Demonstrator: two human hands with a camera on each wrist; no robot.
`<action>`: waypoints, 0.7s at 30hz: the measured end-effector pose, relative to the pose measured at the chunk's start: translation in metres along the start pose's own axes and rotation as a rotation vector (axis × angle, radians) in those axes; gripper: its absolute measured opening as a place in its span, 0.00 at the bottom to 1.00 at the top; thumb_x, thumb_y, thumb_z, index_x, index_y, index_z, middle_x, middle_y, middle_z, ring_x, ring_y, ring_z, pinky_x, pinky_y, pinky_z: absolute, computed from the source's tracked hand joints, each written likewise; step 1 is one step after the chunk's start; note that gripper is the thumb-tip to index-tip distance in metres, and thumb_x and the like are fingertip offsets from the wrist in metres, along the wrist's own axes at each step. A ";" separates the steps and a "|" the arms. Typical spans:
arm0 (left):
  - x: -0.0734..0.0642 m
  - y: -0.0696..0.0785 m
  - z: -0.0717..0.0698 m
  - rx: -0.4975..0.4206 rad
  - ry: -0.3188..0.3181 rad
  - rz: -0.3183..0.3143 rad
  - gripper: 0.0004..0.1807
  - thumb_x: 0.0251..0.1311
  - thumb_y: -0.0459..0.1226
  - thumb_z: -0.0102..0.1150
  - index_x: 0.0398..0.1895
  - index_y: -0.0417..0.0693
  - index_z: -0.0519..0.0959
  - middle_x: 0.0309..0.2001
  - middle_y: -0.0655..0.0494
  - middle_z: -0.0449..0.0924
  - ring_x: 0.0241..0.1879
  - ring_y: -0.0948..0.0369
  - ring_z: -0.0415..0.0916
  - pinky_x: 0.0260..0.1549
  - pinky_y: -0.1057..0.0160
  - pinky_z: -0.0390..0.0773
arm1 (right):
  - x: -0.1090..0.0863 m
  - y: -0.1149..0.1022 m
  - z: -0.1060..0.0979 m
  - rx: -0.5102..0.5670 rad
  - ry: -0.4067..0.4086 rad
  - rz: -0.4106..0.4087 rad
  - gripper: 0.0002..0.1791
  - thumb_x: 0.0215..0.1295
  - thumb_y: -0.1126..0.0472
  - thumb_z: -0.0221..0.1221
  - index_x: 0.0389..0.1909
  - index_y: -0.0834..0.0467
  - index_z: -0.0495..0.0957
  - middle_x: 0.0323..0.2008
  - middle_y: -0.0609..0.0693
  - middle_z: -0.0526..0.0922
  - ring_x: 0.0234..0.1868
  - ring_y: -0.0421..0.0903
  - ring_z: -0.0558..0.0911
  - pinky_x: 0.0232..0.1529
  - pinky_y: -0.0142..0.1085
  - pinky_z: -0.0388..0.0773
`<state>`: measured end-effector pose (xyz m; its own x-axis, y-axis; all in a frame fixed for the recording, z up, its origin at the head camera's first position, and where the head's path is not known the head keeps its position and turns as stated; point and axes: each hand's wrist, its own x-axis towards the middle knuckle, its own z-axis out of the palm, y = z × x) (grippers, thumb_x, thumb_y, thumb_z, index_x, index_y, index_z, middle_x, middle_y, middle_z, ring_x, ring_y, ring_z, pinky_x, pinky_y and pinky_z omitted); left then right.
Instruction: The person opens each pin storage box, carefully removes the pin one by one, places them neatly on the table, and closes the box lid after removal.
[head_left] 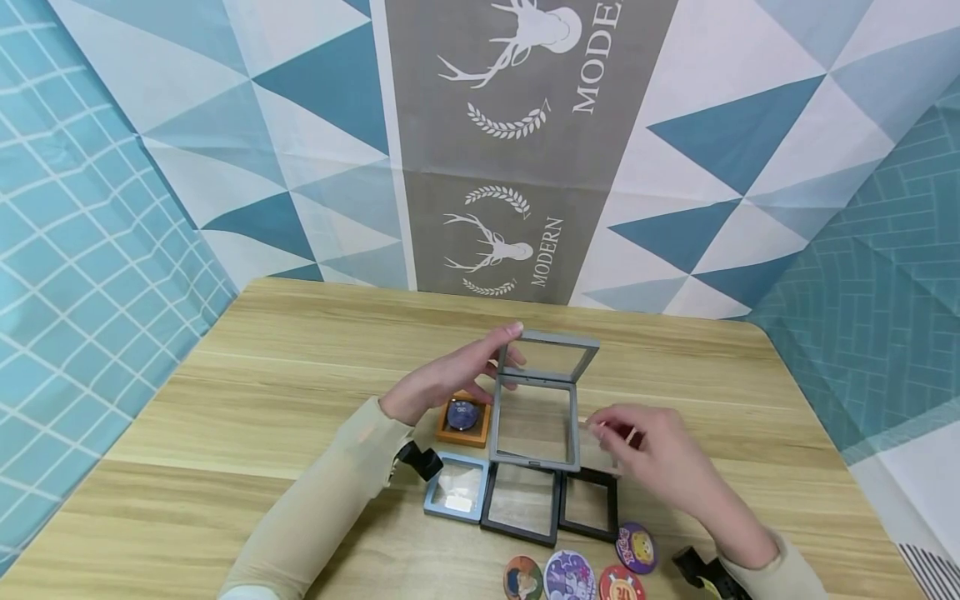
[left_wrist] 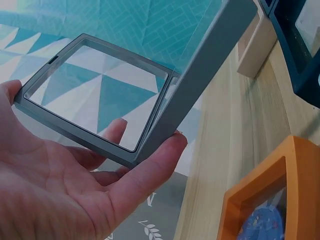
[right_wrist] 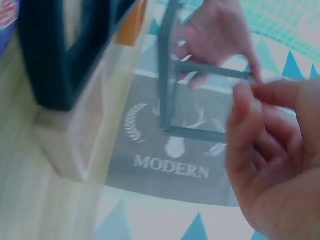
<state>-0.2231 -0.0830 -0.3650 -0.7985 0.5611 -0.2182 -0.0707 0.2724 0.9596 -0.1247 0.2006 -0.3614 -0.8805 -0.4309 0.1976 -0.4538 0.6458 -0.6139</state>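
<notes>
My left hand (head_left: 457,375) grips a grey hinged display frame (head_left: 575,429) by its left side near the hinge. The frame's two clear-windowed halves stand apart, one tilted up at the back. In the left wrist view, thumb and fingers of the left hand (left_wrist: 75,195) press on its edges. To the frame's right, my right hand (head_left: 652,450) hovers with curled fingers, thumb and forefinger tips close together. Blur hides whether anything thin is between them. A beige frame (right_wrist: 55,145) lies below that hand.
An orange frame (head_left: 461,440) holds a dark blue round piece (head_left: 462,414). Nearer lie a light blue frame (head_left: 452,515) and two black frames (head_left: 517,535). Several round badges (head_left: 570,577) lie at the front edge of view. A patterned cloth (head_left: 337,108) backs the wooden table (head_left: 262,375).
</notes>
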 end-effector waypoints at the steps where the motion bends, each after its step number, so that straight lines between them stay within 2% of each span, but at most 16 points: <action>1: -0.001 0.001 0.000 0.000 -0.004 0.006 0.44 0.65 0.71 0.35 0.57 0.42 0.74 0.62 0.45 0.70 0.57 0.43 0.74 0.44 0.48 0.80 | 0.002 0.002 0.001 0.017 0.052 0.036 0.04 0.71 0.62 0.60 0.42 0.55 0.83 0.26 0.40 0.80 0.22 0.36 0.75 0.22 0.32 0.76; 3: -0.003 0.003 0.002 0.002 -0.017 0.021 0.42 0.66 0.71 0.35 0.57 0.43 0.74 0.63 0.44 0.69 0.58 0.43 0.74 0.44 0.48 0.80 | 0.005 0.006 0.003 0.049 0.125 0.110 0.03 0.72 0.63 0.58 0.43 0.57 0.79 0.25 0.43 0.80 0.23 0.40 0.78 0.22 0.33 0.77; 5: -0.005 0.006 0.004 0.003 -0.034 0.033 0.42 0.66 0.70 0.36 0.56 0.43 0.74 0.63 0.45 0.69 0.58 0.44 0.74 0.44 0.47 0.80 | 0.007 0.009 0.005 0.111 0.140 0.185 0.07 0.74 0.63 0.56 0.48 0.60 0.75 0.28 0.49 0.82 0.26 0.46 0.81 0.23 0.34 0.78; 7: -0.007 0.008 0.006 0.012 -0.050 0.049 0.40 0.67 0.68 0.36 0.57 0.43 0.74 0.62 0.47 0.69 0.58 0.45 0.74 0.44 0.47 0.80 | 0.009 0.012 0.007 0.185 0.122 0.245 0.12 0.76 0.61 0.53 0.55 0.61 0.71 0.32 0.54 0.83 0.29 0.50 0.83 0.25 0.35 0.81; 11: -0.010 0.012 0.008 0.017 -0.083 0.077 0.40 0.67 0.67 0.37 0.58 0.41 0.74 0.60 0.48 0.71 0.59 0.45 0.72 0.46 0.47 0.79 | 0.012 0.019 0.012 0.354 0.053 0.316 0.23 0.79 0.60 0.50 0.69 0.60 0.61 0.40 0.59 0.84 0.37 0.52 0.85 0.32 0.38 0.84; 16: -0.011 0.013 0.010 0.018 -0.123 0.114 0.40 0.68 0.64 0.38 0.60 0.39 0.75 0.56 0.41 0.74 0.60 0.43 0.69 0.49 0.45 0.79 | 0.013 0.026 0.013 0.534 -0.050 0.348 0.31 0.79 0.58 0.49 0.76 0.60 0.50 0.41 0.62 0.83 0.40 0.53 0.85 0.38 0.41 0.84; 21: -0.011 0.012 0.009 0.025 -0.143 0.134 0.37 0.67 0.60 0.42 0.61 0.38 0.75 0.59 0.44 0.73 0.60 0.47 0.70 0.51 0.47 0.78 | 0.015 0.030 0.012 0.647 -0.118 0.314 0.33 0.76 0.65 0.51 0.75 0.65 0.47 0.43 0.65 0.84 0.41 0.55 0.86 0.41 0.39 0.84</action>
<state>-0.2096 -0.0786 -0.3530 -0.7065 0.6985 -0.1135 0.0465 0.2058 0.9775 -0.1497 0.2067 -0.3861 -0.9188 -0.3748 -0.1235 0.0220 0.2638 -0.9643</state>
